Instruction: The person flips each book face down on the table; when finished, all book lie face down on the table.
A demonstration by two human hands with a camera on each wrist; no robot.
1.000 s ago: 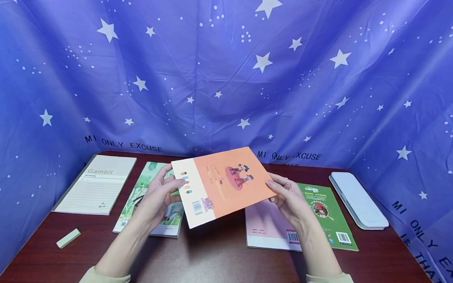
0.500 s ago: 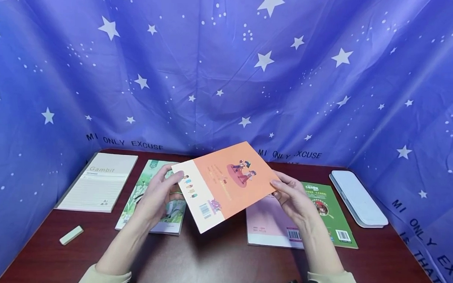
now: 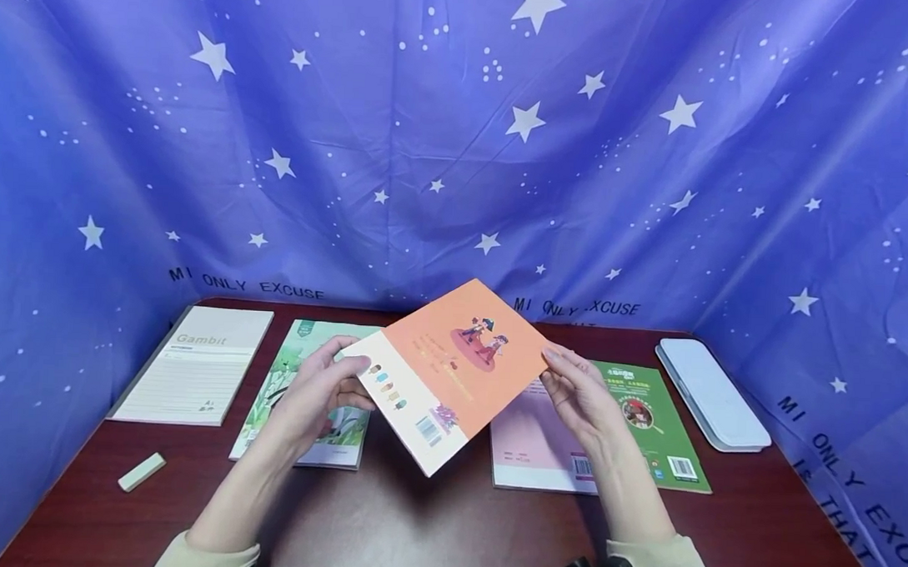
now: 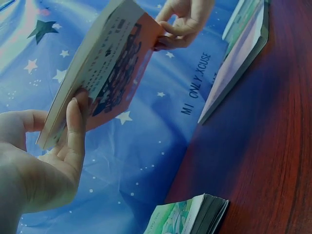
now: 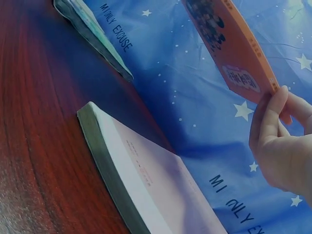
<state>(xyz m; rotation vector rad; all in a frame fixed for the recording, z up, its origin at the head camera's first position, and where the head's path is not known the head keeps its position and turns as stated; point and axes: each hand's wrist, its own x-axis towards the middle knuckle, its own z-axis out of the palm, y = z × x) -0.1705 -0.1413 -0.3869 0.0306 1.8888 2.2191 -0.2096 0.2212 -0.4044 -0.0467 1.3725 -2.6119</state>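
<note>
An orange book [image 3: 437, 341] with a cream band, a barcode and two cartoon figures on its cover is held above the table, turned cornerwise in the head view. My left hand [image 3: 322, 391] pinches its left corner, thumb on the cream band and fingers beneath. At the right corner my right hand [image 3: 581, 396] pinches it between thumb and fingers. From below, the left wrist view shows the underside of the orange book [image 4: 107, 73] with a dark group picture. In the right wrist view its orange spine [image 5: 253, 48] faces up beside the right hand [image 5: 287, 141].
A green illustrated book [image 3: 270, 394] lies under the left hand. A pink book [image 3: 531, 445] partly covers a green book [image 3: 674, 433] on the right. A white case [image 3: 713, 397] lies far right, a Gambit notebook [image 3: 196, 366] far left, a whitish eraser-like block [image 3: 141, 473] before it.
The orange book has turned clockwise in the head view, its barcode end swinging to the right and nearer. Both hands keep hold of it; the things on the table stay put.
</note>
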